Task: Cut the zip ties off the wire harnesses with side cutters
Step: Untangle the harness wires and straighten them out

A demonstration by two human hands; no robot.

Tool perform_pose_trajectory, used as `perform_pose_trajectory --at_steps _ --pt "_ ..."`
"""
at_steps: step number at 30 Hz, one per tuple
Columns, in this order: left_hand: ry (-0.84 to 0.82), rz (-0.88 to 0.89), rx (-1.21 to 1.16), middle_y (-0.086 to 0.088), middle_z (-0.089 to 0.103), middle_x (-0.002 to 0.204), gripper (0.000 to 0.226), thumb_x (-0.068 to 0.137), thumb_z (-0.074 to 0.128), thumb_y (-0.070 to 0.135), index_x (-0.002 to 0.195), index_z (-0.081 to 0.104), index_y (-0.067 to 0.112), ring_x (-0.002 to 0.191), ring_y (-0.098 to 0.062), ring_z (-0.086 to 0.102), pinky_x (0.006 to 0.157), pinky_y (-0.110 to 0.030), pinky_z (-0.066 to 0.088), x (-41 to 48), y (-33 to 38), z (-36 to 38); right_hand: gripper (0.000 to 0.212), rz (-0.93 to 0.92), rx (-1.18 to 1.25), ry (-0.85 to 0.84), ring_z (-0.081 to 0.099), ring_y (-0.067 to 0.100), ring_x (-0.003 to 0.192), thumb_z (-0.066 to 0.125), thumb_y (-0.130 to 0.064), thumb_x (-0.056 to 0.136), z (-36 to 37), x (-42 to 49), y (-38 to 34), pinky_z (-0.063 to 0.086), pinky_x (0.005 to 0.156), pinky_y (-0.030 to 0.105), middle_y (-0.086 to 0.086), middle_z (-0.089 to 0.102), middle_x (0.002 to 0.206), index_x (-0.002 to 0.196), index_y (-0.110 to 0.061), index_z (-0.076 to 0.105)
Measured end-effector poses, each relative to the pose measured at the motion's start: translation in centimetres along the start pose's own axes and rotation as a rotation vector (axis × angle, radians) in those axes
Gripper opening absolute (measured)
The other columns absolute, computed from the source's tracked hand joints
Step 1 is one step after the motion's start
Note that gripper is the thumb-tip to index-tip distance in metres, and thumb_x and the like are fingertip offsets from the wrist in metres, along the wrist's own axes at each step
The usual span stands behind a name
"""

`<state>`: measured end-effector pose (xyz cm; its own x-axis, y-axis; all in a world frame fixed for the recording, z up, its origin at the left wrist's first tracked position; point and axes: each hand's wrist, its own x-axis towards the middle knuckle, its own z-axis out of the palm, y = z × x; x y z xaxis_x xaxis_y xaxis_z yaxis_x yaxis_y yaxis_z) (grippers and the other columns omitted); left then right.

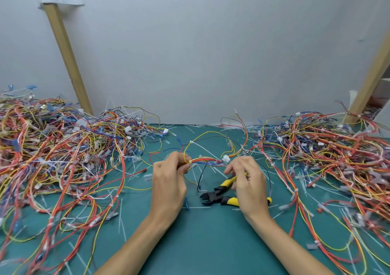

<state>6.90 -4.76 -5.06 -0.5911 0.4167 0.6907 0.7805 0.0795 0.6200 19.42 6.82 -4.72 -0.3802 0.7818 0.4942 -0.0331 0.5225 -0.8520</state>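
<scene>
We see one wire harness [207, 160] lifted at centre frame, its bundled stretch running long-axis 9-to-3 o'clock between two hands, with loose yellow and orange loops rising toward 12 o'clock. The left hand [168, 181] grips the 9 o'clock end, fingers [181, 158] curled tight round the wires. The right hand [248, 181] sits at the 3 o'clock end with loosely curled fingers [229, 170], the tips right at the wires just below one white connector [226, 158]; we cannot tell whether they pinch the wires or only touch them. One white zip tie [191, 142] shows on the yellow loop, at 12 o'clock from the left hand. One pair of side cutters [213, 196] lies on the green tabletop [200, 243] at 6 o'clock from the harness, partly under the right hand. The jaws are apart and point to 9 o'clock, and the two yellow-and-black handles splay toward 3 o'clock; we cannot tell if the hand touches them. We count two tangled heaps: the left pile [52, 148] at 9 o'clock and the right pile [327, 148] at 3 o'clock. Many cut tie tails [121, 213] litter the tabletop, too many to count. Two wooden posts [63, 48] lean against the grey wall [211, 53].
</scene>
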Motion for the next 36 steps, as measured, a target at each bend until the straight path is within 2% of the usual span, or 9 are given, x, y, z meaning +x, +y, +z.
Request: perform_pose_trajectory --at_steps 4,8,10,15,20,24,27,32,36 --pt "0.054 0.077 0.074 0.013 0.064 0.086 0.012 0.088 0.054 0.004 0.087 0.059 0.015 0.083 0.01 0.043 0.079 -0.029 0.034 0.1 -0.2 -0.2 0.032 -0.005 -0.025 0.03 0.06 0.019 0.078 0.046 -0.027 0.089 0.0 -0.1 0.1 0.05 0.064 0.045 -0.007 0.053 0.099 0.063 -0.025 0.064" --pt "0.025 0.122 0.155 0.009 0.064 0.084 0.012 0.088 0.053 0.007 0.089 0.058 0.018 0.076 -0.011 0.059 0.085 -0.031 0.034 0.3 -0.6 -0.7 0.03 -0.002 0.016 -0.002 0.061 0.017 0.05 0.046 -0.027 0.089 -0.1 -0.2 0.0 0.043 0.052 0.023 -0.005 0.054 0.098 0.064 -0.025 0.062" --pt "0.011 0.136 0.188 0.008 0.065 0.084 0.014 0.086 0.054 0.005 0.09 0.059 0.017 0.078 -0.014 0.061 0.085 -0.032 0.035 0.5 -0.8 -0.9 0.029 -0.013 -0.005 -0.037 0.057 0.018 0.044 0.046 -0.026 0.09 -0.1 -0.2 -0.1 0.041 0.051 0.021 -0.008 0.055 0.094 0.065 -0.025 0.061" --pt "-0.01 0.142 0.231 0.005 0.065 0.086 0.014 0.084 0.055 0.003 0.09 0.061 0.014 0.082 -0.021 0.06 0.087 -0.03 0.034 0.8 -1.4 -1.1 0.031 -0.042 -0.054 -0.008 0.055 0.017 0.063 0.045 -0.022 0.091 -0.2 -0.2 0.3 0.041 0.067 0.032 -0.013 0.057 0.087 0.064 -0.026 0.061" --pt "0.04 0.152 0.316 0.001 0.062 0.1 0.018 0.082 0.069 -0.002 0.092 0.066 0.013 0.095 -0.025 0.052 0.085 -0.031 0.032 1.1 -1.6 -1.2 0.031 -0.093 -0.125 0.012 0.054 0.009 0.066 0.045 -0.02 0.091 -0.4 -0.4 0.1 0.038 0.066 0.026 -0.014 0.057 0.074 0.063 -0.027 0.057" --pt "0.103 0.085 0.368 -0.004 0.053 0.1 0.019 0.081 0.072 0.0 0.091 0.07 0.015 0.088 -0.026 0.049 0.079 -0.028 0.023 1.4 -1.9 -1.3 0.015 -0.111 -0.554 -0.177 0.054 0.013 0.074 0.052 -0.029 0.092 -0.4 -1.0 0.6 0.041 0.062 0.033 -0.011 0.057 0.076 0.078 -0.025 0.055" --pt "0.092 0.043 0.244 -0.001 0.045 0.097 0.02 0.081 0.07 -0.004 0.092 0.07 0.013 0.077 -0.021 0.048 0.075 -0.034 0.038 1.6 -2.1 -1.7 0.004 -0.156 -0.762 -0.307 0.055 0.014 0.081 0.049 -0.034 0.091 -0.4 -1.6 0.6 0.039 0.063 0.031 -0.012 0.052 0.086 0.09 -0.031 0.05" --pt "0.064 0.029 0.13 0.0 0.048 0.096 0.015 0.086 0.067 -0.002 0.094 0.07 0.01 0.075 -0.019 0.053 0.072 -0.015 0.035 2.4 -1.3 -2.6 0.006 -0.28 -0.761 -0.418 0.055 0.013 0.078 0.047 -0.035 0.091 -1.6 -3.2 -0.2 0.032 0.061 0.03 -0.013 0.052 0.081 0.093 -0.03 0.049" --pt "0.004 0.082 0.129 -0.003 0.051 0.097 0.015 0.087 0.064 -0.005 0.094 0.07 0.007 0.078 -0.018 0.059 0.077 -0.004 0.036 4.6 0.2 -3.9 0.013 -0.358 -0.702 -0.587 0.052 0.013 0.074 0.043 -0.039 0.089 -3.5 -5.1 -1.8 0.037 0.059 0.031 -0.015 0.047 0.071 0.09 -0.029 0.051"
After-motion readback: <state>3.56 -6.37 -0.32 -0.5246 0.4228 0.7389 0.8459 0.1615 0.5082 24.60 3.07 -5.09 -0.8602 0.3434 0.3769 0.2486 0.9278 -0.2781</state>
